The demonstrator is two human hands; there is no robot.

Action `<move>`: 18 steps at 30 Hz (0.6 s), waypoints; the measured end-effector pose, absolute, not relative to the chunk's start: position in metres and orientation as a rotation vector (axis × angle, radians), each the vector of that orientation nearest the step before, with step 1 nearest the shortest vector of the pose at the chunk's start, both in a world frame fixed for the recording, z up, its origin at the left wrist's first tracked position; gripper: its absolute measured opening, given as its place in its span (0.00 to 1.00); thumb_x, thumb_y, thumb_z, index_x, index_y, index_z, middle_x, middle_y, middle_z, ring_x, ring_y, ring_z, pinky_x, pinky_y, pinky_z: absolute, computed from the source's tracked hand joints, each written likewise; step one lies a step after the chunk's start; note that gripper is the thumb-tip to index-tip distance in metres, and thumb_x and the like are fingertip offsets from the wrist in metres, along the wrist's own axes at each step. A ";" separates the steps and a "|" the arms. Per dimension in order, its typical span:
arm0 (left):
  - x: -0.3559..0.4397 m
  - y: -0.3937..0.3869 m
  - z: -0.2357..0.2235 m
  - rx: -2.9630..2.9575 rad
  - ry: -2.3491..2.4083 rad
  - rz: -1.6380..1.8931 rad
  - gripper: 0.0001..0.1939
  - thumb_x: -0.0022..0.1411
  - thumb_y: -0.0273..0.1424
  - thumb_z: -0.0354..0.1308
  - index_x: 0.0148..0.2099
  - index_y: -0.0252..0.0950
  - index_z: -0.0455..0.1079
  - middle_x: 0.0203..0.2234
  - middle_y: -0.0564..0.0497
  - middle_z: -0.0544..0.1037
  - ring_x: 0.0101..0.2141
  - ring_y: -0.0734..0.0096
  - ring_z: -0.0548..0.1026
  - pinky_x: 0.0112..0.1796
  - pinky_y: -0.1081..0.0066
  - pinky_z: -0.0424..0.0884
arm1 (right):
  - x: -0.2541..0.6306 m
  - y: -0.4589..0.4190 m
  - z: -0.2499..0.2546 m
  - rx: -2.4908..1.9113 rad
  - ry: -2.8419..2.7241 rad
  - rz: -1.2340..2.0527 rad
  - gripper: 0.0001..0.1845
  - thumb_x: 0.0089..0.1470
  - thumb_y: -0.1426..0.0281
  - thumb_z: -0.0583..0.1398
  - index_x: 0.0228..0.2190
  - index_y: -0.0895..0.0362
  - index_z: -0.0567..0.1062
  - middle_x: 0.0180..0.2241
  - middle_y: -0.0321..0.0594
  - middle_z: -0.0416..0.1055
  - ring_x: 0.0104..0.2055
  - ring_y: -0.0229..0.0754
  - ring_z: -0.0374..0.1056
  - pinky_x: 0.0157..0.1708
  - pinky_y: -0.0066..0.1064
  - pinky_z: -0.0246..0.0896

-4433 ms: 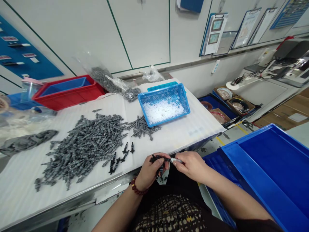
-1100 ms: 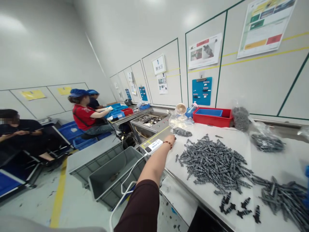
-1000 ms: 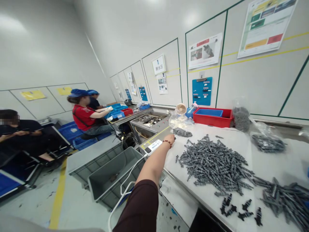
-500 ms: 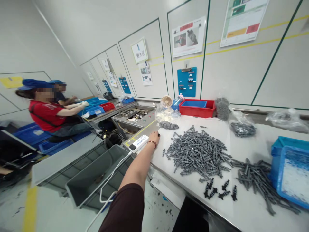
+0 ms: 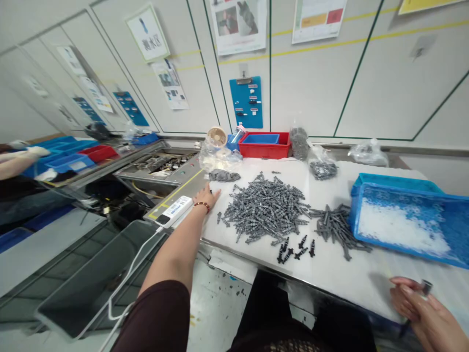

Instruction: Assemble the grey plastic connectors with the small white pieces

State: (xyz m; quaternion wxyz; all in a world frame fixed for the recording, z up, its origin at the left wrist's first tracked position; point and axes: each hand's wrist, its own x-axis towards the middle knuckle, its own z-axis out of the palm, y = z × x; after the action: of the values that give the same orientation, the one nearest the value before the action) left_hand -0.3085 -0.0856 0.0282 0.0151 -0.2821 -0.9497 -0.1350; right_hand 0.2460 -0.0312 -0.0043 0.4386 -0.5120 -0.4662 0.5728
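My left hand (image 5: 206, 196) reaches out to the table's left part, fingers stretched and apart, with a small dark spot by the fingers that I cannot make out. A grey cloth-like bundle (image 5: 223, 175) lies just beyond it. To its right spreads a large heap of grey ribbed plastic fittings (image 5: 266, 208). At the lower right, my right hand (image 5: 412, 300) is closed around a slim dark stick-like thing (image 5: 426, 287), whose ends show above and below the fist. Several black fittings (image 5: 301, 253) and a pile of grey tube-like pieces (image 5: 335, 226) lie between the hands.
A blue bin (image 5: 403, 220) with white residue stands at the right. Along the back are a red bin (image 5: 264, 151), a small fan (image 5: 217, 137) and bagged parts (image 5: 322, 168). A white power strip (image 5: 176, 211) lies at the left edge, above a grey crate (image 5: 91, 278). A co-worker's arm (image 5: 18, 161) shows far left.
The view has swung right and down, bringing my right hand with the dark stick-like thing into sight. My left hand stays near the power strip, its fingers now spread.
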 end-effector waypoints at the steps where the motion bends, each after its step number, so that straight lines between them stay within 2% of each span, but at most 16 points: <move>1: -0.307 -0.085 0.028 -0.865 -2.960 -0.453 0.31 0.62 0.42 0.48 0.62 0.33 0.52 0.55 0.34 0.64 0.55 0.44 0.61 0.51 0.45 0.57 | 0.243 -0.033 0.000 -1.285 -1.143 1.442 0.25 0.31 0.52 0.68 0.27 0.58 0.71 0.15 0.29 0.54 0.17 0.32 0.50 0.14 0.26 0.46; 4: -0.302 -0.085 0.028 -0.860 -2.937 -0.570 0.28 0.62 0.37 0.45 0.62 0.32 0.52 0.57 0.35 0.62 0.58 0.44 0.55 0.53 0.43 0.53 | 0.240 -0.036 0.007 -1.295 -1.130 1.449 0.26 0.30 0.51 0.68 0.27 0.58 0.71 0.15 0.29 0.53 0.17 0.32 0.49 0.14 0.25 0.45; 8: -0.293 -0.089 0.033 -0.878 -2.819 -0.784 0.25 0.58 0.26 0.47 0.58 0.27 0.58 0.56 0.34 0.62 0.59 0.46 0.54 0.55 0.47 0.52 | 0.240 -0.036 0.006 -1.234 -1.133 1.491 0.26 0.31 0.51 0.68 0.27 0.57 0.71 0.14 0.27 0.50 0.17 0.31 0.47 0.14 0.25 0.43; 13: -0.270 -0.083 0.060 -0.841 -2.541 -1.112 0.22 0.58 0.23 0.46 0.56 0.26 0.58 0.55 0.32 0.60 0.58 0.49 0.54 0.56 0.50 0.49 | 0.241 -0.034 0.001 -1.174 -1.135 1.503 0.26 0.31 0.51 0.69 0.27 0.58 0.71 0.15 0.27 0.50 0.17 0.30 0.47 0.14 0.23 0.43; 15: -0.246 -0.077 0.070 -0.871 -2.423 -1.238 0.22 0.59 0.24 0.45 0.56 0.28 0.56 0.53 0.33 0.61 0.55 0.52 0.58 0.54 0.51 0.54 | 0.242 -0.032 -0.005 -1.155 -1.129 1.514 0.25 0.33 0.52 0.69 0.28 0.58 0.71 0.14 0.26 0.50 0.16 0.29 0.46 0.14 0.22 0.42; 18: -0.189 -0.074 0.072 -1.055 -2.269 -1.393 0.19 0.61 0.27 0.47 0.55 0.32 0.57 0.48 0.39 0.65 0.45 0.62 0.68 0.45 0.62 0.67 | 0.245 -0.027 -0.019 -1.089 -1.125 1.533 0.23 0.36 0.53 0.68 0.28 0.58 0.71 0.13 0.25 0.46 0.14 0.28 0.42 0.13 0.21 0.35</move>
State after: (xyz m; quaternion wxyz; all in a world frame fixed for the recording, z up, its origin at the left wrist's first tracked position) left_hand -0.1894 -0.0741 0.0716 0.1382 -0.3646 -0.7847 -0.4818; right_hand 0.2450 -0.0269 -0.0185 0.4574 -0.4421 -0.4566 0.6220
